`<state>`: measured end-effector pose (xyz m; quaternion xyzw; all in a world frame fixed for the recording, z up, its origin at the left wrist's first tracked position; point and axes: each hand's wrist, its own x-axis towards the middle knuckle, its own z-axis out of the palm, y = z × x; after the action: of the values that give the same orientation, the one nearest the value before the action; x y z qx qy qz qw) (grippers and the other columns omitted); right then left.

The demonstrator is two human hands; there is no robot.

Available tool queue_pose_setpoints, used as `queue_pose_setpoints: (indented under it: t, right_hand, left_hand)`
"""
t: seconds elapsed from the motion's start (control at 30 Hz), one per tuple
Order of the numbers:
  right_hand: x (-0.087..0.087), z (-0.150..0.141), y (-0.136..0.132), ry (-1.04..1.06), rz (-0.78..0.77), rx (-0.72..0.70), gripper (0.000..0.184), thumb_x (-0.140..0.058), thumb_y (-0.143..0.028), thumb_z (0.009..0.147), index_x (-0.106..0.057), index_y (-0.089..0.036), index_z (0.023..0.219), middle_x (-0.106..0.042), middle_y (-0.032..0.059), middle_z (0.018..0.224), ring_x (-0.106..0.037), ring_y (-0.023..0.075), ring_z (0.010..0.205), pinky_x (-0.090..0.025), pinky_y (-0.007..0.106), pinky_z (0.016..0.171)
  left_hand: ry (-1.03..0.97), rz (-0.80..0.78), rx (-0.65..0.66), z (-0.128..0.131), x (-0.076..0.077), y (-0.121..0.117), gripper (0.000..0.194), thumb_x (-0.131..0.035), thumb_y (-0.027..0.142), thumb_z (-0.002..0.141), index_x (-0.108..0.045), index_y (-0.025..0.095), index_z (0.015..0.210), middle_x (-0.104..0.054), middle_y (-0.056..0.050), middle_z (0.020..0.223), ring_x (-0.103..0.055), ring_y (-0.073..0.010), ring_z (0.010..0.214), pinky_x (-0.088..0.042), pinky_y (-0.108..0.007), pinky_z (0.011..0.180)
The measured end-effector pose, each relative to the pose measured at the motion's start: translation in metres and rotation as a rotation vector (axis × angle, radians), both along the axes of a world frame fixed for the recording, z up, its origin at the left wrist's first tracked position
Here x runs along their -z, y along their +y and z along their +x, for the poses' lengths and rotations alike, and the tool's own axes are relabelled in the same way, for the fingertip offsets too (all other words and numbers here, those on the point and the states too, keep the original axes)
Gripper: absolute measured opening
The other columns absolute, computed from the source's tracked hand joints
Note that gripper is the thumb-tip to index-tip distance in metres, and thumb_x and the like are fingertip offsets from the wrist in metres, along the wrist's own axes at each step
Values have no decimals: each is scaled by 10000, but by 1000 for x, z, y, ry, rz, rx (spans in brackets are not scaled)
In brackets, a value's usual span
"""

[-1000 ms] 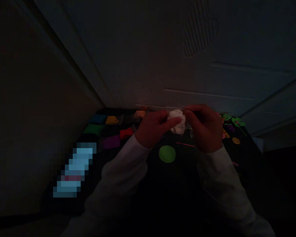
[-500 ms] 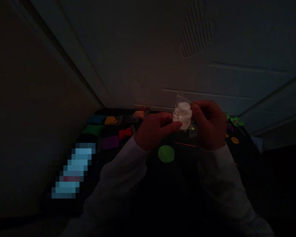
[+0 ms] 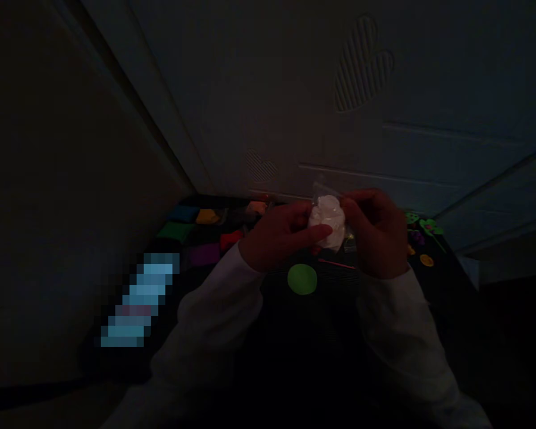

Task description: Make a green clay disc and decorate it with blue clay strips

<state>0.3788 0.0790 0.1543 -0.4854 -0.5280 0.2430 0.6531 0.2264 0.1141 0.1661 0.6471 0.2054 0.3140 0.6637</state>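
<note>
The fingers of the left hand (image 3: 272,236) hold a clear bag (image 3: 320,189) with a white lump (image 3: 330,219) in it, the thumb laid across its lower front and the other fingers at its left side, partly hidden. The fingers of the right hand (image 3: 377,238) pinch together at the bag's upper right side. The bag is thus between the two hands, raised over the table (image 3: 449,277) towards its far edge, its top corner standing above the fingertips.

Below the hands, a green disc (image 3: 302,279) lies at the table's middle, with a pink stick (image 3: 337,263) just beyond it to the right. Blue (image 3: 183,213), green (image 3: 175,231) and yellow packets (image 3: 206,215) lie by the far left corner, a purple packet (image 3: 204,254) nearer. By the far right corner lie a green flower (image 3: 430,226) and an orange disc (image 3: 427,260).
</note>
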Motion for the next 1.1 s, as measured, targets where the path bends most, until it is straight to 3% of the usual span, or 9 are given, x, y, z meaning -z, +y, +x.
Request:
queue_pose_setpoints:
  t: [0.17,0.3,0.43,0.5,0.6,0.7,0.8,0.93,1.1]
  right_hand:
    - [3,-9,-2,65,-70,-182,98,-576,-294,736,-586,-222,801,-604,-34,710,-557,91,620,-461,247,584]
    - [10,-9,6,-47,-123,-142,187,-550,-330,750,-583,-216,895,-605,-17,735,-573,103,663,-464,253,610]
    - [28,-7,20,-448,-201,-174,233,-500,-326,781,-570,-186,954,-616,23,834,-576,123,760,-457,273,692]
    - [40,-9,26,-774,-271,-272,237,-476,-299,796,-568,-188,984,-612,37,943,-564,132,865,-432,282,780]
    - [62,-17,30,-1063,-372,-388,277,-535,-269,747,-572,-219,1017,-578,46,1069,-537,172,970,-401,315,833]
    - [79,-28,31,-1145,-428,-388,455,-620,-249,653,-528,-267,1098,-544,61,1128,-522,238,997,-399,379,801]
    - [88,-39,31,-1203,-455,-334,531,-600,-253,669,-446,-316,1174,-524,61,1149,-493,258,1035,-367,420,814]
    - [89,-46,32,-1231,-480,-223,438,-528,-320,747,-433,-296,1173,-547,83,1091,-496,261,1015,-333,438,822]
    - [84,-40,35,-1202,-468,-184,283,-429,-347,819,-498,-265,1081,-599,64,1000,-544,204,928,-355,348,792]
  left_hand:
    - [39,15,1,-22,-7,-8,193,-592,196,710,-559,122,885,-605,-17,744,-579,-102,617,-478,-214,569]
    - [229,31,-235,-69,5,-13,306,-548,284,742,-532,144,1013,-619,-27,801,-587,-135,695,-479,-254,634]
    - [694,89,-436,-131,48,-21,331,-515,375,729,-564,142,959,-624,-54,938,-576,-193,877,-452,-294,778]
    - [936,128,-380,-156,75,-26,350,-472,400,728,-583,176,973,-637,-41,962,-571,-210,913,-440,-307,808]
    - [1225,198,-461,-176,104,-31,332,-448,363,716,-601,191,955,-653,-29,940,-596,-205,864,-454,-285,758]
    - [1299,240,-617,-172,111,-33,423,-388,360,755,-521,153,1100,-633,-81,961,-594,-232,855,-452,-323,716]
    - [1328,407,-756,-148,107,-36,415,-327,338,804,-501,150,1131,-576,-125,1059,-520,-273,994,-385,-398,834]
    - [1314,821,-752,-101,115,-41,469,-372,446,804,-434,252,1226,-426,-92,1282,-350,-304,1183,-270,-476,944]
    - [1371,839,-688,-69,136,-30,539,-378,501,793,-309,325,1298,-273,-57,1394,-199,-334,1266,-174,-571,958]
